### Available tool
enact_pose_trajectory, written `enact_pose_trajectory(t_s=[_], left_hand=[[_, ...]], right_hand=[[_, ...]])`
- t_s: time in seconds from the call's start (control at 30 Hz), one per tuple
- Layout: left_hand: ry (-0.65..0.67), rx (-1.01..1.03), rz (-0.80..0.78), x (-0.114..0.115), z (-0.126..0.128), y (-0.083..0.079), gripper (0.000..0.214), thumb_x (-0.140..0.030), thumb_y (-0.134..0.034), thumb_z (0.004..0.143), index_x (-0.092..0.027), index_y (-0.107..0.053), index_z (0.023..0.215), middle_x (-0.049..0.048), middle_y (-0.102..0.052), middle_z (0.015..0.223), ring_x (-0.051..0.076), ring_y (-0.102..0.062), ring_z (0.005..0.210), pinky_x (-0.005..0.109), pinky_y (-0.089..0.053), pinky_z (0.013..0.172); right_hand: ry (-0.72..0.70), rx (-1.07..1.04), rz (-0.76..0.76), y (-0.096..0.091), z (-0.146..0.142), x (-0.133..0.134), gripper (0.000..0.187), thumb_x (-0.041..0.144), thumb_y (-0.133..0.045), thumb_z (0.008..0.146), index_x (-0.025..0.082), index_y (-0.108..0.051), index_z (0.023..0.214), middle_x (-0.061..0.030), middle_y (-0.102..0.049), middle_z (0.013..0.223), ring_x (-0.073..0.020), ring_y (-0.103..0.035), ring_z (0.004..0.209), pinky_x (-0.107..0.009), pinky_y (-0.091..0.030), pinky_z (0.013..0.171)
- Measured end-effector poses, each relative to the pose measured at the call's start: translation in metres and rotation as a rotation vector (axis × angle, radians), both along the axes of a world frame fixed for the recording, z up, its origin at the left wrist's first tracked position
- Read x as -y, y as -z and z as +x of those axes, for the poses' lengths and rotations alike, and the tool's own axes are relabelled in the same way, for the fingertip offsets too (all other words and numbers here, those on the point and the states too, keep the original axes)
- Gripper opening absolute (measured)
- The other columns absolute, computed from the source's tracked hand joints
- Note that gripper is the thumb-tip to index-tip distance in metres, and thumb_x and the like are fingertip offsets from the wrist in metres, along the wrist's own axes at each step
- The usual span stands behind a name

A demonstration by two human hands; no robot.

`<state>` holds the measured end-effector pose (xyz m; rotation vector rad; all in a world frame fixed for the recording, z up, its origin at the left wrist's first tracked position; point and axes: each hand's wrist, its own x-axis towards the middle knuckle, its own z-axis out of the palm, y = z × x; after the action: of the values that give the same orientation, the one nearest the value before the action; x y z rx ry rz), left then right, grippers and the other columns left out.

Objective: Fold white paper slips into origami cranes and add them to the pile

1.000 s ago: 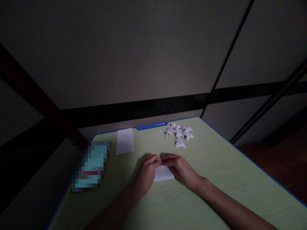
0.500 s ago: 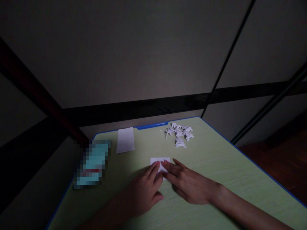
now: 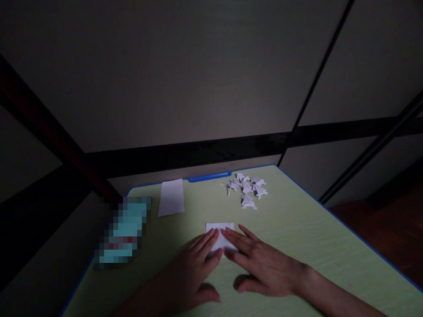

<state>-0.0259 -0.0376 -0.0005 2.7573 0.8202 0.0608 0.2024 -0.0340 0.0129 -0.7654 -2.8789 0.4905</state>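
Observation:
A small white piece of paper (image 3: 219,226) lies flat on the table in front of me, its lower part partly covered by my fingers. My left hand (image 3: 197,268) rests with stretched fingertips on the paper's left side, the thumb held apart below. From the right, my right hand (image 3: 261,259) lays its extended fingers on the paper, thumb spread away over the table. The fingertips of both hands almost meet at the middle of the sheet. Beyond them sits a cluster of several folded white paper figures (image 3: 246,186).
A blank white sheet (image 3: 171,197) lies at the back left of the light green table (image 3: 317,246). Left of it is a blurred, turquoise-screened flat device (image 3: 127,229). A blue strip (image 3: 210,177) sits at the far edge, before a panelled wall or cabinet (image 3: 185,79).
My fingers have slid slightly apart and flattened on the paper, and both thumbs have spread lower. The whole scene has shifted a little downward in view.

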Motion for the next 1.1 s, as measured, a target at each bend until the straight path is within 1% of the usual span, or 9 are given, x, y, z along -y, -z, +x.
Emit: enact_pose_trajectory(t_s=[0.13,0.27,0.37,0.53,0.63,0.77,0.9,1.0,1.1], left_hand=[[0.017,0.005,-0.018,-0.001,-0.003,-0.002,0.071,-0.059,-0.038,0.071,-0.012,-0.035,0.124,0.0195,-0.014,0.137,0.029,-0.007,0.126,0.046,-0.019,0.099],[-0.082,-0.015,-0.024,0.000,0.004,-0.001,0.076,-0.054,-0.043,0.072,-0.009,-0.022,0.129,0.0167,-0.021,0.136,0.025,-0.016,0.125,0.040,-0.022,0.100],[-0.133,-0.032,-0.022,0.000,0.011,-0.001,0.078,-0.051,-0.049,0.070,-0.010,-0.019,0.130,0.0162,-0.022,0.136,0.027,-0.020,0.124,0.042,-0.023,0.099],[-0.036,0.028,-0.064,-0.004,0.003,-0.005,0.074,-0.057,-0.044,0.069,-0.016,-0.027,0.128,0.0170,-0.019,0.137,0.030,-0.015,0.125,0.046,-0.023,0.097],[0.005,0.057,-0.107,-0.006,-0.006,-0.009,0.068,-0.054,-0.046,0.070,-0.020,-0.032,0.126,0.0156,-0.015,0.138,0.030,-0.013,0.125,0.045,-0.025,0.097],[-0.005,0.097,-0.146,-0.008,-0.009,-0.014,0.053,-0.040,-0.052,0.073,-0.022,-0.041,0.121,0.0126,-0.018,0.137,0.027,-0.016,0.125,0.044,-0.027,0.097],[-0.052,0.154,-0.142,-0.006,-0.005,-0.015,0.033,-0.019,-0.051,0.075,-0.019,-0.055,0.107,0.0114,-0.026,0.135,0.024,-0.021,0.124,0.043,-0.029,0.096],[-0.068,0.183,-0.133,-0.005,-0.004,-0.013,0.024,-0.015,-0.046,0.077,-0.016,-0.060,0.096,0.0124,-0.030,0.133,0.023,-0.024,0.123,0.042,-0.029,0.097],[-0.080,0.213,-0.109,-0.006,-0.005,-0.010,0.022,-0.014,-0.043,0.078,-0.015,-0.062,0.089,0.0122,-0.037,0.129,0.020,-0.028,0.122,0.040,-0.030,0.097]], right_hand=[[-0.002,-0.018,-0.027,-0.001,0.001,0.000,0.054,0.041,-0.043,0.079,0.009,-0.035,0.122,-0.0188,-0.025,0.134,-0.0254,-0.015,0.125,-0.049,-0.012,0.100],[0.032,0.005,-0.068,-0.004,-0.002,0.000,0.059,0.039,-0.046,0.079,0.009,-0.030,0.126,-0.0173,-0.029,0.133,-0.0250,-0.019,0.124,-0.047,-0.014,0.101],[0.050,0.021,-0.072,-0.004,-0.003,0.000,0.057,0.039,-0.044,0.080,0.010,-0.030,0.126,-0.0173,-0.030,0.132,-0.0248,-0.019,0.124,-0.047,-0.013,0.102],[0.006,0.016,-0.026,-0.001,0.000,-0.002,0.047,0.040,-0.043,0.080,0.014,-0.040,0.119,-0.0164,-0.025,0.134,-0.0245,-0.015,0.125,-0.048,-0.013,0.101],[-0.031,0.023,0.000,-0.001,0.002,-0.004,0.042,0.042,-0.043,0.080,0.016,-0.047,0.113,-0.0158,-0.020,0.136,-0.0252,-0.013,0.125,-0.050,-0.015,0.100],[-0.057,0.032,0.023,-0.001,0.003,-0.005,0.041,0.042,-0.041,0.080,0.016,-0.049,0.110,-0.0175,-0.022,0.135,-0.0257,-0.014,0.125,-0.050,-0.017,0.099],[-0.043,-0.001,0.045,0.000,0.002,-0.004,0.043,0.040,-0.045,0.079,0.021,-0.043,0.117,-0.0150,-0.023,0.136,-0.0260,-0.018,0.124,-0.052,-0.018,0.097],[-0.038,-0.005,0.037,0.000,0.002,-0.003,0.044,0.040,-0.045,0.079,0.023,-0.040,0.120,-0.0144,-0.021,0.136,-0.0263,-0.019,0.124,-0.052,-0.019,0.097],[-0.029,0.022,0.013,-0.001,0.001,-0.003,0.040,0.040,-0.044,0.080,0.019,-0.047,0.114,-0.0154,-0.026,0.135,-0.0253,-0.018,0.124,-0.050,-0.018,0.098]])
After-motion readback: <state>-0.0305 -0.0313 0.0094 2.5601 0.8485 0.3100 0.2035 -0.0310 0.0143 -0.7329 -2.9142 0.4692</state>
